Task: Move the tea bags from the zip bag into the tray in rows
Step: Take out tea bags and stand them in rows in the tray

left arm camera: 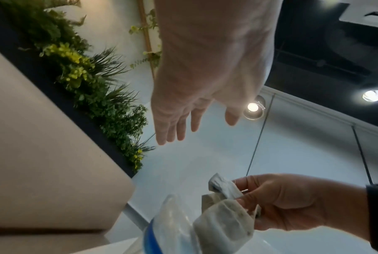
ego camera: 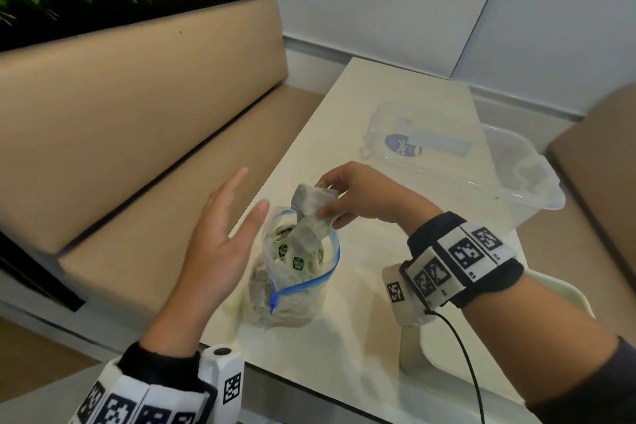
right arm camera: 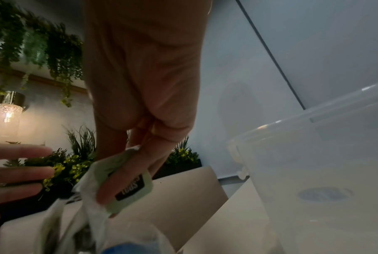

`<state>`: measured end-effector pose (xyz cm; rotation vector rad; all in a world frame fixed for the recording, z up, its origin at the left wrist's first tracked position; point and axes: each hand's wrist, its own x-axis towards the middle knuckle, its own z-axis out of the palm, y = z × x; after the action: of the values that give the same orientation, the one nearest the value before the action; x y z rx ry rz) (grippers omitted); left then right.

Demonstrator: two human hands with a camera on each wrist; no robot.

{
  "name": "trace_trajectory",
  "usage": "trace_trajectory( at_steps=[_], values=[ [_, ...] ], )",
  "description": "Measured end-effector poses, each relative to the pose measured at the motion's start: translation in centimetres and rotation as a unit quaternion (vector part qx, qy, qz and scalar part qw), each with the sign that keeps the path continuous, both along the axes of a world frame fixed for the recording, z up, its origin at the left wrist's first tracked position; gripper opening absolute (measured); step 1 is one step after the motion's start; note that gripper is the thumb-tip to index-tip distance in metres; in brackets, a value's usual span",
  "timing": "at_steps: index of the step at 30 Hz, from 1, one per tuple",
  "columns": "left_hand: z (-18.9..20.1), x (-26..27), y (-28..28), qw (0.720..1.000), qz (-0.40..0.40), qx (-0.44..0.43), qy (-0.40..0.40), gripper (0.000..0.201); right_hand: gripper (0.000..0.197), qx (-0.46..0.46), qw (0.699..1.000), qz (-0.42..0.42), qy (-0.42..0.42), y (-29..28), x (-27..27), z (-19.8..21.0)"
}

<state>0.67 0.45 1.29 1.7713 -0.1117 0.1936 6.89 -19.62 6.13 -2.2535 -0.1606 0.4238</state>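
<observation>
Right hand [ego camera: 364, 194] pinches a bunch of tea bags [ego camera: 311, 208] just above the open mouth of the zip bag [ego camera: 296, 272], thumb and fingers curled round them; a green tag [right arm camera: 130, 187] is pressed under the fingers. Zip bag stands on the table [ego camera: 361, 337], more tea bags inside. Left hand [ego camera: 220, 234] hovers just left of the bag, fingers straight and spread, holding nothing. Clear tray [ego camera: 530, 182] sits further back on the right, its lid [ego camera: 413, 138] beside it.

Table [ego camera: 358, 348]: zip bag [ego camera: 292, 286]; tray [ego camera: 516, 182]; lid [ego camera: 413, 134]
</observation>
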Motion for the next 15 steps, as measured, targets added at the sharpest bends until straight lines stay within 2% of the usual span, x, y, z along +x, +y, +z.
trace_trajectory(
  at_steps=[3, 6, 8, 10, 11, 15],
  values=[
    [0.6, 0.7, -0.3, 0.990, -0.019, -0.131, 0.047, 0.052, 0.021, 0.041, 0.999, 0.003, 0.004, -0.6, 0.2, 0.9],
    [0.6, 1.1, -0.9, 0.972, -0.066, -0.197, 0.114, 0.054, 0.017, 0.110, 0.994, 0.014, 0.021, -1.0, 0.2, 2.6],
    [0.8, 1.4, -1.5, 0.952, -0.093, -0.248, 0.154, 0.068, 0.017, 0.149, 0.988, 0.025, 0.029, -1.2, 0.1, 4.0],
    [1.4, 1.8, -2.4, 0.917, -0.111, -0.328, 0.199, 0.095, 0.018, 0.180, 0.982, 0.043, 0.041, -1.2, 0.0, 5.3],
    [1.8, 1.8, -3.0, 0.895, -0.126, -0.367, 0.220, 0.098, 0.018, 0.192, 0.979, 0.050, 0.047, -1.2, 0.0, 5.8],
    [3.6, 1.3, -5.4, 0.818, -0.176, -0.473, 0.274, 0.074, 0.023, 0.186, 0.978, 0.053, 0.078, -1.1, -0.6, 5.5]
  ],
)
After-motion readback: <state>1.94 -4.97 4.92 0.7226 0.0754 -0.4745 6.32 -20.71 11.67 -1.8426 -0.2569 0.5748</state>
